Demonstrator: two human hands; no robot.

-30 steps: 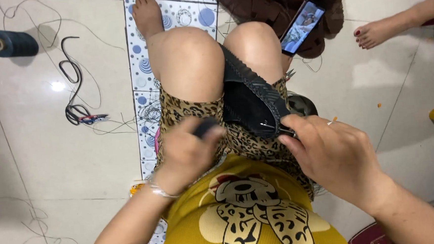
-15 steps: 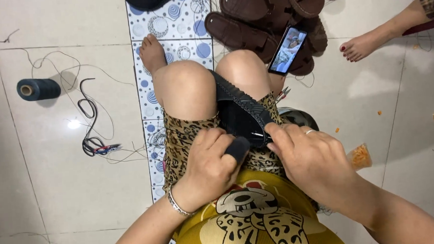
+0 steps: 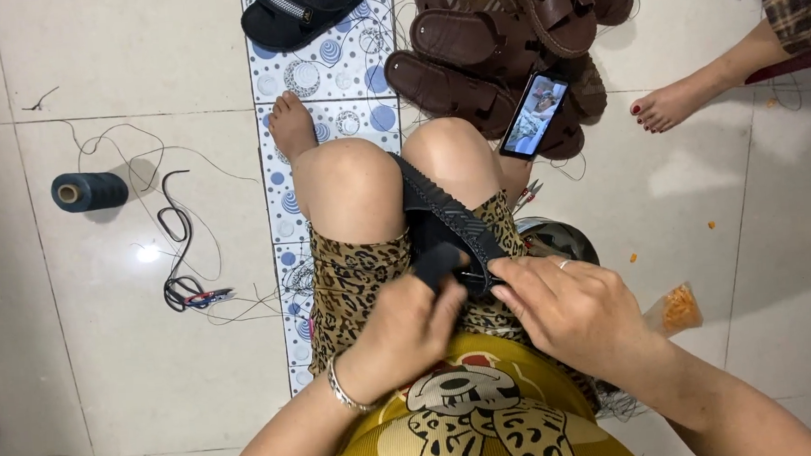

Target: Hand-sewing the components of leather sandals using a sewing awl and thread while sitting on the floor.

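Sandal (image 3: pixel 443 231), black, is the thing to look at: it's wedged between the person's 2 bare knees, sole edge up, running from the knees back toward the lap. Everything else I'll place off that sandal.

Left hand (image 3: pixel 402 335) sits right at the near end of the sandal, fingers curled around a black strap piece and pinching it tight. Right hand (image 3: pixel 572 307) is just to the right of that same end, fingertips pressed onto the strap where something thin and metallic pokes out, can't tell exactly what it is. So both hands are grasping the sandal's near end, neither one loose.

Beyond the sandal, past the knees, there's a pile of brown sandals (image 3: pixel 507 38) on the floor, with a phone (image 3: pixel 534 115) propped against them, screen lit. Further up and left of that, 1 more black sandal (image 3: pixel 302 11) lies on the blue patterned tile strip (image 3: pixel 323 75).

Well off to the left of the held sandal: a dark thread spool (image 3: pixel 89 191) lying on its side, and a black cord (image 3: pixel 180 258) looping across the white tiles nearer in.

Off to the upper right, another person's bare foot (image 3: pixel 672 105) rests on the floor. To the right of the sandal's near end, a small clear bag of orange bits (image 3: pixel 676 308).
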